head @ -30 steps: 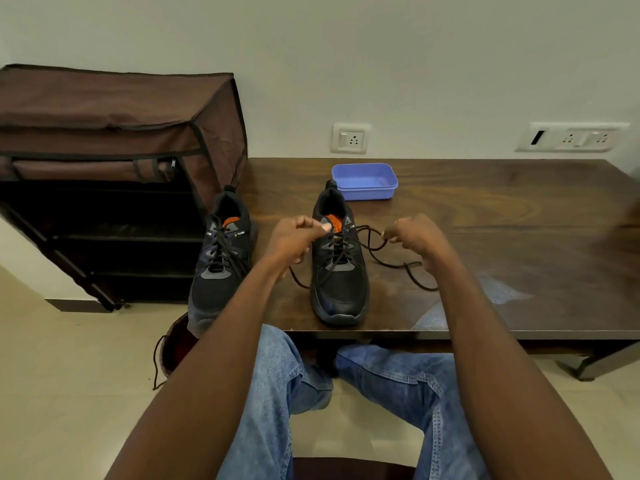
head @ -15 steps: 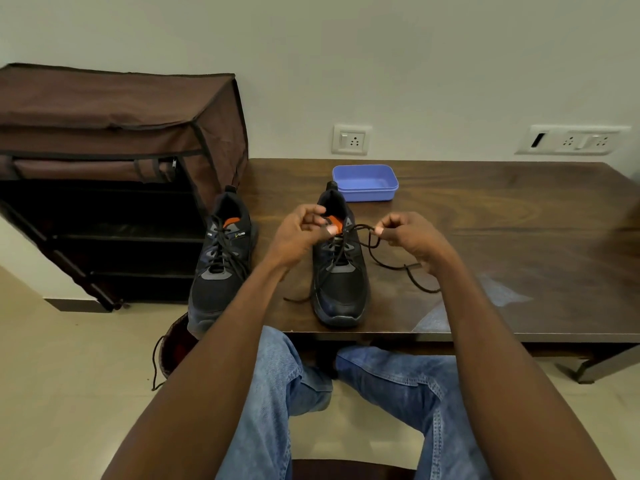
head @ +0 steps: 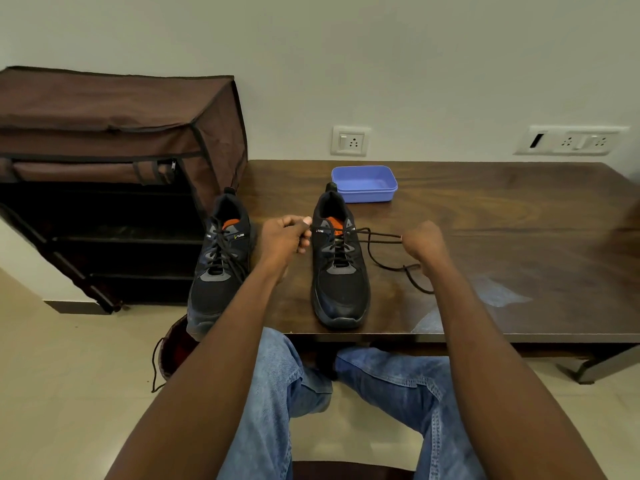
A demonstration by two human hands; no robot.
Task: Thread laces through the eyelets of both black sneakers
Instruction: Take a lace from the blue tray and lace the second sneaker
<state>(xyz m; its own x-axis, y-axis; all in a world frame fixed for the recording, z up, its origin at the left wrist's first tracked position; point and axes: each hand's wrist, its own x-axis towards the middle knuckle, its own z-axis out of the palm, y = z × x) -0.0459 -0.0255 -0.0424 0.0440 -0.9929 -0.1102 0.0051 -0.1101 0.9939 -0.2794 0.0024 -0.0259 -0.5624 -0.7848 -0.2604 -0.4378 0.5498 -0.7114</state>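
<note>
Both hands pinch ends of one thin black lace. Left hand (head: 284,237), fingers curled, holds its end just left of the right shoe's (head: 339,261) collar; right hand (head: 423,241) pulls the other end taut to the right, and slack lace (head: 388,263) loops on the dark wooden table (head: 502,237). A second black mesh shoe (head: 221,261), already laced, stands to the left. Behind sits a shallow blue plastic tray (head: 364,184), apparently empty.

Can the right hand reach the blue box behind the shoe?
Probably yes. The blue box sits just beyond the right hand with bare table between, but that hand is pinching the lace and must let go first.
</note>
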